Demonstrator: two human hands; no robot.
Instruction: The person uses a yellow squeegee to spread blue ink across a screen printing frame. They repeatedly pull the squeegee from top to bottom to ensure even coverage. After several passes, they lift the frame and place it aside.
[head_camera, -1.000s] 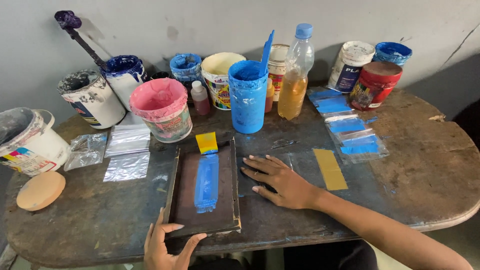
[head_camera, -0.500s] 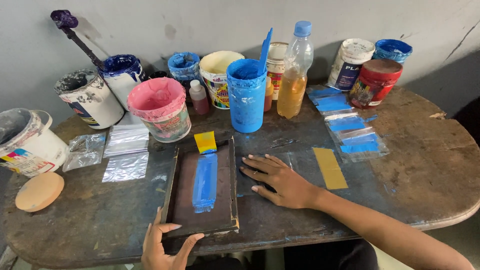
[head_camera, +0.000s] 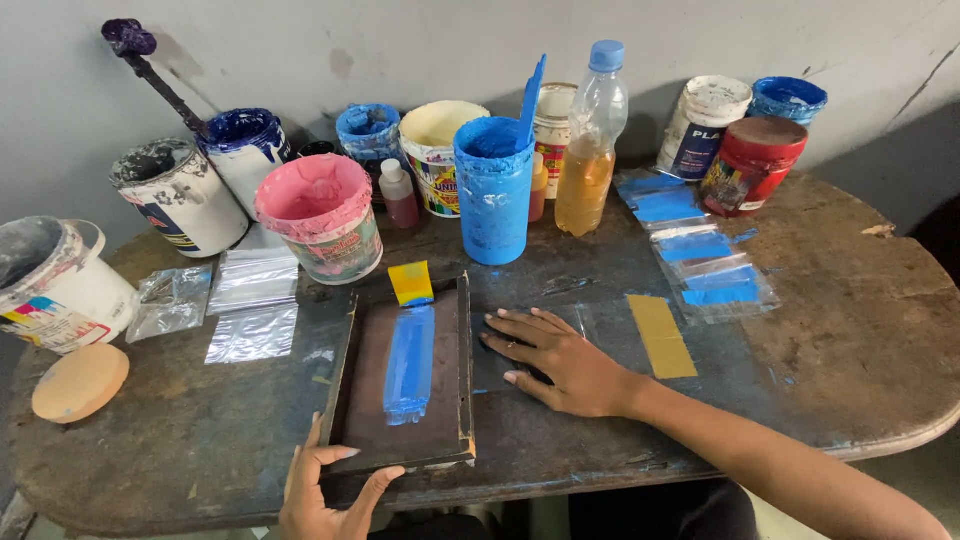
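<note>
At the near edge of the worn, paint-stained wooden table (head_camera: 850, 340), a dark wooden-framed printing screen (head_camera: 400, 375) lies flat with a stripe of blue ink (head_camera: 411, 362) down its mesh, a small yellow card (head_camera: 411, 283) at its far end. The left hand (head_camera: 322, 490) curls thumb and fingers around the frame's near rail, apparently pinning it. The right hand (head_camera: 560, 360) rests palm down, fingers spread and loose, gripping nothing, on the table just beside the frame's right rail. Behind, toward the far edge, stands a tall blue-smeared ink tub (head_camera: 493, 190) holding a blue spatula (head_camera: 530, 100).
</note>
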